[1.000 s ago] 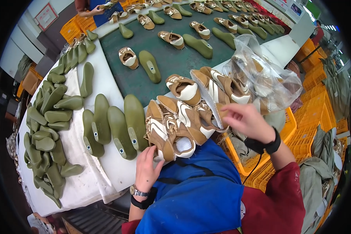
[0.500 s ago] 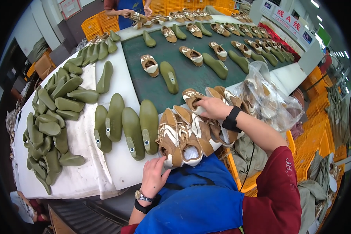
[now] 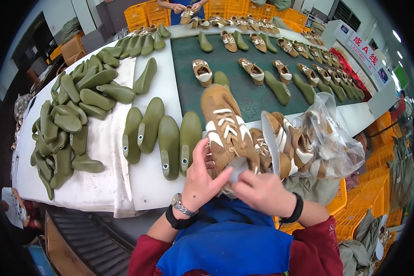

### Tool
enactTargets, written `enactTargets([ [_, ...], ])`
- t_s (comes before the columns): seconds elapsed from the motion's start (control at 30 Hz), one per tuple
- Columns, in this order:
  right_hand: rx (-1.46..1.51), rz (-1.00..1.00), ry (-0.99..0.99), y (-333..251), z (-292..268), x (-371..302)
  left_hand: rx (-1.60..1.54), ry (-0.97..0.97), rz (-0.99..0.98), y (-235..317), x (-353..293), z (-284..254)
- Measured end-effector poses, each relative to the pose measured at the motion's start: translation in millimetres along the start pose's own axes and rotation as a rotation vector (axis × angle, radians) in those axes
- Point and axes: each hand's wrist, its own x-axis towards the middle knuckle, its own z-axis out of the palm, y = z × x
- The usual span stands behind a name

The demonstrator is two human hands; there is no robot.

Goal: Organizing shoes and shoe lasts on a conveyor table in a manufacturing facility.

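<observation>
A brown shoe upper [image 3: 223,108] with white stripes and laces is held up in front of me, toe pointing away. My left hand [image 3: 201,178] grips its left side near the heel, the thumb by the opening. At the heel edge my right hand [image 3: 264,191] is closed, fingers pinched and slightly blurred. White lining shows between the two hands. Just left of the upper, several olive-green shoe lasts [image 3: 169,149] lie on the white table [image 3: 149,191]. To its right sits a row of similar shoe uppers [image 3: 290,147], partly hidden by the held one.
A heap of green lasts [image 3: 62,124] covers the table's left. Pairs of uppers and lasts stand on a green belt [image 3: 195,50]. A clear plastic bag [image 3: 338,147] of uppers lies at right, above orange crates [image 3: 368,184]. Across the table, a person's hands [image 3: 186,9] hold a shoe.
One upper is now raised in front of me, held by both hands. My right hand has come in from the row at right, and the view has shifted.
</observation>
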Motion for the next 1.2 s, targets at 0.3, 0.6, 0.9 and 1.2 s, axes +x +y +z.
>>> enactTargets([
  [0.3, 0.149, -0.044, 0.102, -14.7, 31.8, 1.9, 0.709, 0.067, 0.290, 1.1, -1.3, -9.1],
  [0.6, 0.299, 0.323, 0.349, 1.7, 5.4, 14.6, 0.705, 0.024, 0.299, 8.5, -10.5, -8.5],
  [0.9, 0.412, 0.396, 0.588, 5.8, 20.0, 15.9, 0.603, -0.162, 0.235, -4.3, -13.9, -3.5],
  [1.2, 0.349, 0.242, 0.655, 2.3, 32.4, 8.7, 0.611, -0.010, 0.325, 17.8, -14.9, 10.5],
])
